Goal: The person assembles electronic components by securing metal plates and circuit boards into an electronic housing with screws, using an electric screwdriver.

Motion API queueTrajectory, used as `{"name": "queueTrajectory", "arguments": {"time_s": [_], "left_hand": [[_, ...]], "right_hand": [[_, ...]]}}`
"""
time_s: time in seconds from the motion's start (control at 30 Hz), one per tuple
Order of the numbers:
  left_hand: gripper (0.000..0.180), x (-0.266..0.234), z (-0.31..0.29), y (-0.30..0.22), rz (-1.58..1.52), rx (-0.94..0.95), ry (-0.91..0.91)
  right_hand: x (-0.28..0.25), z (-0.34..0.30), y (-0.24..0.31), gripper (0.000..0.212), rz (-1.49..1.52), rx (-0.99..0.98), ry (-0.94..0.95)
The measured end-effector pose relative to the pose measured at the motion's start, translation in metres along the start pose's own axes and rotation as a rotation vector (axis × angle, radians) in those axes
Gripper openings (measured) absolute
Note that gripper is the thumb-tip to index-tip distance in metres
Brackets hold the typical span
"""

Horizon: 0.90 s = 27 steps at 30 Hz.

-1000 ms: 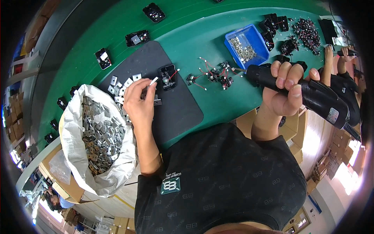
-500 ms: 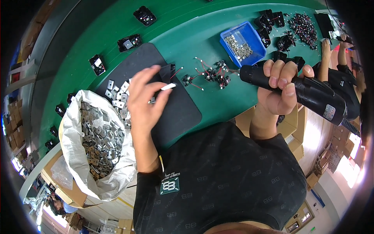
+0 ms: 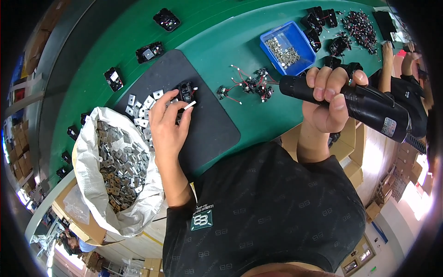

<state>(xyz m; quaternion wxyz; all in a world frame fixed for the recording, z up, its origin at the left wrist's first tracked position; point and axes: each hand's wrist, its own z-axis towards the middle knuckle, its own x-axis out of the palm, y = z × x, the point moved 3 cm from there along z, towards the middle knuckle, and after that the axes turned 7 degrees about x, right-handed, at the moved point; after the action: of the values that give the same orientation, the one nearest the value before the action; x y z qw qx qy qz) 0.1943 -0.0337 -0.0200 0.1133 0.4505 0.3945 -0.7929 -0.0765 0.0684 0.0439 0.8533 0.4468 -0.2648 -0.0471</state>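
Between the thumb and fingers of my left hand (image 3: 168, 127) is a small flat white piece (image 3: 190, 105), seen nearly edge-on. Just beyond my fingertips, a black plastic housing (image 3: 185, 91) with a short wire lies on the dark mat (image 3: 210, 131). My right hand (image 3: 328, 99) is wrapped around a black electric screwdriver (image 3: 369, 108), raised above the bench with its tip pointing left. Loose metal plates (image 3: 143, 111) with holes lie on the mat beside my left hand. Below the screwdriver's tip sits a cluster of small wired parts (image 3: 251, 85).
A white sack (image 3: 87, 161) full of metal plates stands at the left. Beyond the screwdriver is a blue bin (image 3: 302, 62) of small metal hardware. Several black housings (image 3: 148, 52) rest on the green surface along the far side. Another person's arm (image 3: 386, 69) shows at the right.
My left hand has drawn slightly left and down with the white piece. The black housing, blurred before, now shows plainly on the mat farther left. The screwdriver has shifted slightly left.
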Motion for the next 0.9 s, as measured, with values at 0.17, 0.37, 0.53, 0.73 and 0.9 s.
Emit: {"name": "queueTrajectory", "arguments": {"time_s": [0.17,0.37,0.53,0.73,0.9], "left_hand": [[0.013,-0.003,-0.001,0.008,0.011,-0.079,-0.085],[0.013,-0.007,0.007,0.020,0.091,-0.098,-0.153],[0.016,0.008,0.016,0.021,0.113,-0.008,-0.057],[0.019,0.012,0.029,0.016,-0.104,-0.377,0.035],[0.022,0.016,0.024,0.015,-0.143,-0.258,0.160]], "right_hand": [[0.003,0.001,-0.002,0.050,0.014,0.001,0.027],[0.004,0.000,0.000,0.050,0.028,-0.004,0.029],[0.005,-0.001,0.000,0.049,0.029,0.000,0.035],[0.006,0.001,0.000,0.049,0.040,-0.004,0.060],[0.011,0.000,-0.001,0.048,0.050,0.029,0.082]]}}
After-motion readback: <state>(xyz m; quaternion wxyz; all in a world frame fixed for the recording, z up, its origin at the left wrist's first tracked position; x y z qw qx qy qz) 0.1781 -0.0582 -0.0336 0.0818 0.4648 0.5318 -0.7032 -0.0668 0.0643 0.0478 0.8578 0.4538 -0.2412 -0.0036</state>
